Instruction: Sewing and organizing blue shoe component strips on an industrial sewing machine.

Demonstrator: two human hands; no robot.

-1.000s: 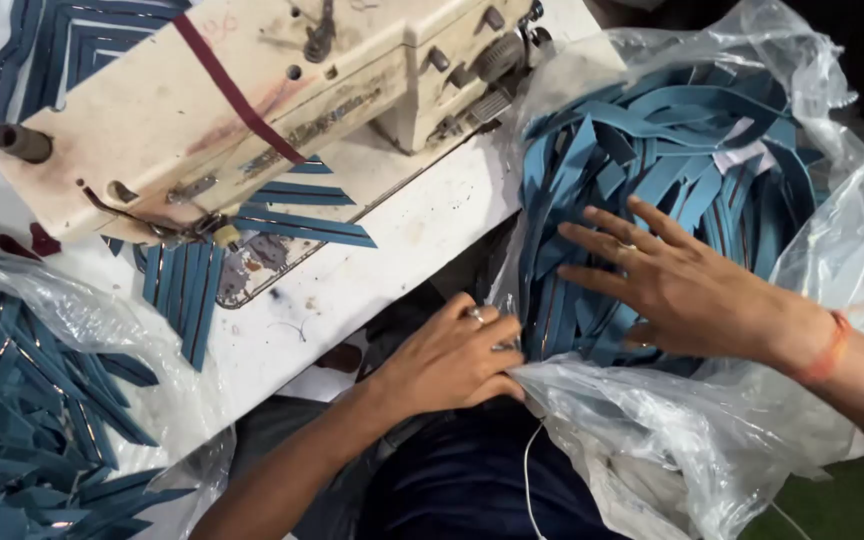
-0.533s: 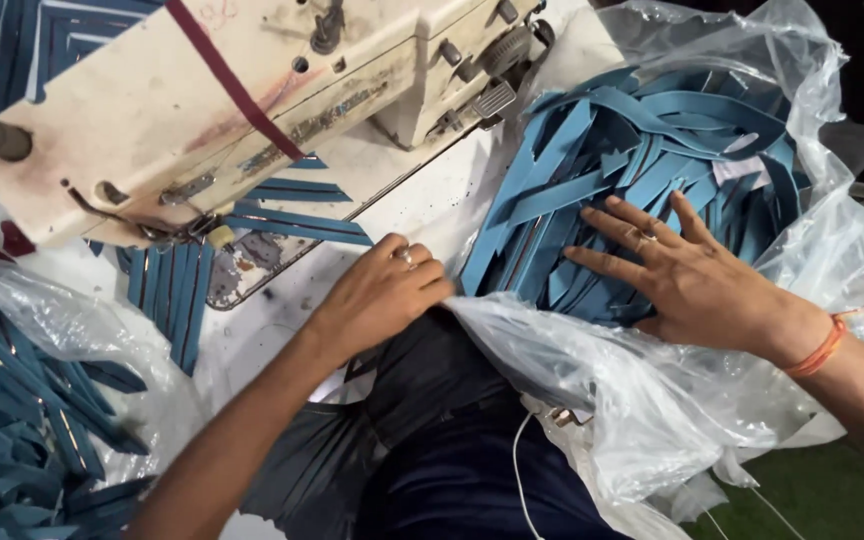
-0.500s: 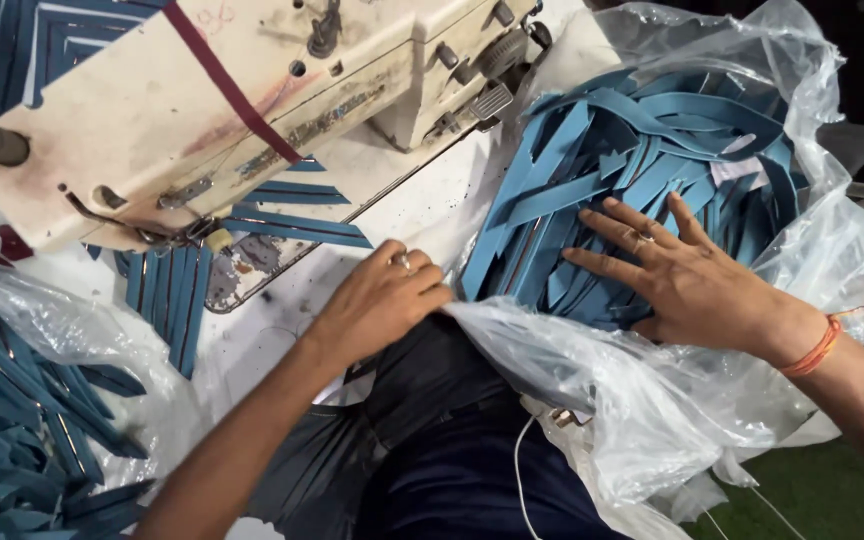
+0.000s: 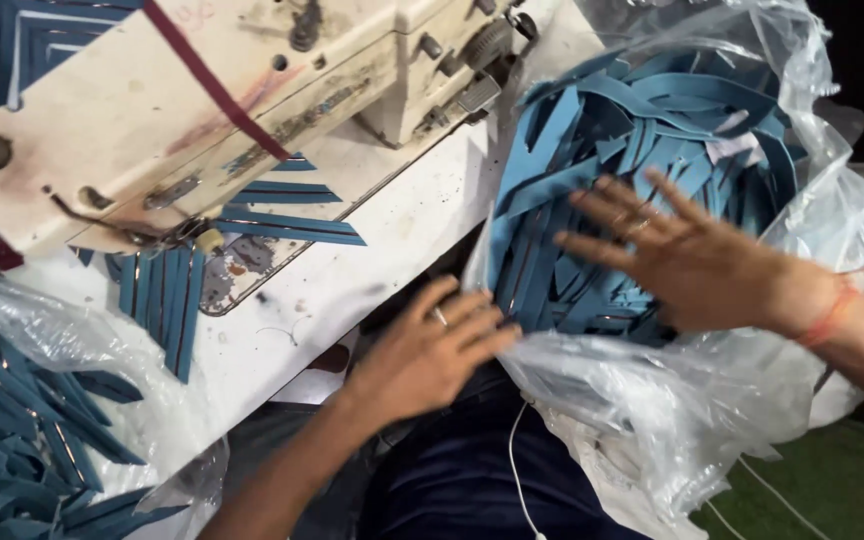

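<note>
Right hand [image 4: 697, 262] is spread flat, fingers open, on blue fabric strips [image 4: 592, 150] inside the clear plastic bag [image 4: 672, 400]. Left hand [image 4: 432, 350], open, is pressed against the bag's near edge beside the white desk [image 4: 352, 280]; nothing is gripped.

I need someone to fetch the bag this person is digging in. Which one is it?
Start at the cream sewing machine. To its right, at the table's edge, sits a clear plastic bag with the right hand spread inside. Unlike the left-side bag, its blue strips are long and tangled.

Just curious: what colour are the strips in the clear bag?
Blue fabric strips, clearest in the head view.
</note>
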